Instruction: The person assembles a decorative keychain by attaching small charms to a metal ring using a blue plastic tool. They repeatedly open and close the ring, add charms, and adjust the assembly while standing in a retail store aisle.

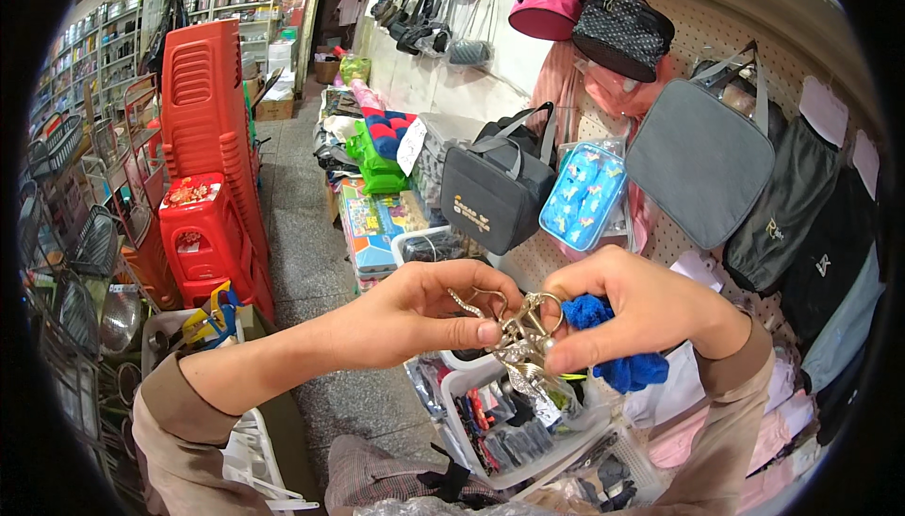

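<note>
My left hand (pixel 429 315) is closed, pinching a bunch of shiny metal hair clips (pixel 520 351) between thumb and fingers. My right hand (pixel 636 301) grips the same bunch from the other side, thumb and forefinger at a ring-like part. The clips are silver and pale gold, with wavy prongs and a pearl-like bead; their exact shapes overlap and are hard to separate. A fuzzy blue scrunchie (pixel 633 372) hangs at my right hand, partly hidden by the fingers. Below the hands stands a white plastic bin (pixel 455 386) with small packaged goods inside.
Red stacked stools (pixel 212 224) and wire racks (pixel 113 186) stand left of the aisle (pixel 311 276). On the right, a dark lunch bag (pixel 495 186), a blue patterned pouch (pixel 584 197) and a grey bag (pixel 702 163) hang on a pegboard. Folded goods (pixel 372 219) are piled beyond the bin.
</note>
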A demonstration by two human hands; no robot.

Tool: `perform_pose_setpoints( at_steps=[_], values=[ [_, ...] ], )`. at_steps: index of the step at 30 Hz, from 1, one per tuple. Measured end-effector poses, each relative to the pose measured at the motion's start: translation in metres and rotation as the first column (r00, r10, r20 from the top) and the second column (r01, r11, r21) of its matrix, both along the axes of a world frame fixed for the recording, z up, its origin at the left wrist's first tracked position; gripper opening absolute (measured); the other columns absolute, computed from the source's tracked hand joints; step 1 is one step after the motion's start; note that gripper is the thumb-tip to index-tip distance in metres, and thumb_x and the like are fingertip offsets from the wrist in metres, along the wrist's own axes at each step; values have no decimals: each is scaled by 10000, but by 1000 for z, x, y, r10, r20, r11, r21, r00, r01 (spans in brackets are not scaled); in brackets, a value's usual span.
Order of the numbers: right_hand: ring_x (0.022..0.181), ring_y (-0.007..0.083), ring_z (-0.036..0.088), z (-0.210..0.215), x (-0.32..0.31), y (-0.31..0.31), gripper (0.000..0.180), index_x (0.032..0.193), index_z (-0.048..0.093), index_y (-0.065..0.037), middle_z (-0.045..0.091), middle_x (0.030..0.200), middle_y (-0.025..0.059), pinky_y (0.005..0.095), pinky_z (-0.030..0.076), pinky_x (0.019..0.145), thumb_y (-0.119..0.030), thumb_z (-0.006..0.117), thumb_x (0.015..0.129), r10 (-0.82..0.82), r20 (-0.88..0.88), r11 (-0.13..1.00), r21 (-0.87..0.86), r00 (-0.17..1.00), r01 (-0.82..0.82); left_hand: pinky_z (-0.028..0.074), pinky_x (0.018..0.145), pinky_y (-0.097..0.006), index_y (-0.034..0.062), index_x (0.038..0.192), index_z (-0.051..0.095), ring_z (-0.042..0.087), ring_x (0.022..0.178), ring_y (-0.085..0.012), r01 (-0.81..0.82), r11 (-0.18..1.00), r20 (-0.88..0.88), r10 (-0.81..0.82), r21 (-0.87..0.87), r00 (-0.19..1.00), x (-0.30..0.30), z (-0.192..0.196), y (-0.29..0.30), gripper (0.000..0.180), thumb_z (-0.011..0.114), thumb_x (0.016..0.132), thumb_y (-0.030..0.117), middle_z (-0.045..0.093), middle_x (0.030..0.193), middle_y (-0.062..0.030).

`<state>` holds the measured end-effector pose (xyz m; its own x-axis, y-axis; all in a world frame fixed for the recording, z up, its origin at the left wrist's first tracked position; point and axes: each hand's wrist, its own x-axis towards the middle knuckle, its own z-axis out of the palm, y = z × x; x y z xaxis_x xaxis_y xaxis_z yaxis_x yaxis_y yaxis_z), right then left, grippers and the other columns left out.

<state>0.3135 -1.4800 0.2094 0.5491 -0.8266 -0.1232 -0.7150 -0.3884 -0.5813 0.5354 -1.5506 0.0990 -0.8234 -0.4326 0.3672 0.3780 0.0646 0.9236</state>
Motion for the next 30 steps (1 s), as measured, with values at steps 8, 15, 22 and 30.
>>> perform_pose_setpoints(
  at_steps=[8,15,22,30],
  values=[
    [655,59,585,-9,-7,15,185,846,695,-21,677,716,35,259,463,606,-197,750,825,-86,121,995,-47,989,92,534,947,-304,-4,1256,569,602,1137,-166,-45,999,-49,46,29,998,-4,-13,4,429,721,855,-27,611,1217,-84],
    [611,36,515,-5,-17,26,127,811,650,-18,610,663,-2,243,423,551,-128,707,842,-63,119,996,-60,991,70,547,967,-343,-13,1207,579,596,1154,-191,-190,971,-80,180,-146,980,-5,-12,13,414,738,826,-50,579,1217,-104],
    [592,64,536,4,-27,36,126,823,644,-20,618,668,21,253,422,543,-119,711,863,25,166,995,-98,986,-8,567,935,-343,-25,1118,600,616,1069,-203,-397,845,-150,367,-358,918,-5,-10,24,402,794,765,-45,564,1160,-135],
    [573,174,611,5,-33,48,113,837,643,-26,641,701,70,291,455,537,-94,733,827,132,153,991,-46,979,-127,538,828,-301,-23,1037,615,632,972,-205,-533,614,-278,466,-582,840,-9,-7,29,394,841,715,-29,591,1065,-141]
  ],
)
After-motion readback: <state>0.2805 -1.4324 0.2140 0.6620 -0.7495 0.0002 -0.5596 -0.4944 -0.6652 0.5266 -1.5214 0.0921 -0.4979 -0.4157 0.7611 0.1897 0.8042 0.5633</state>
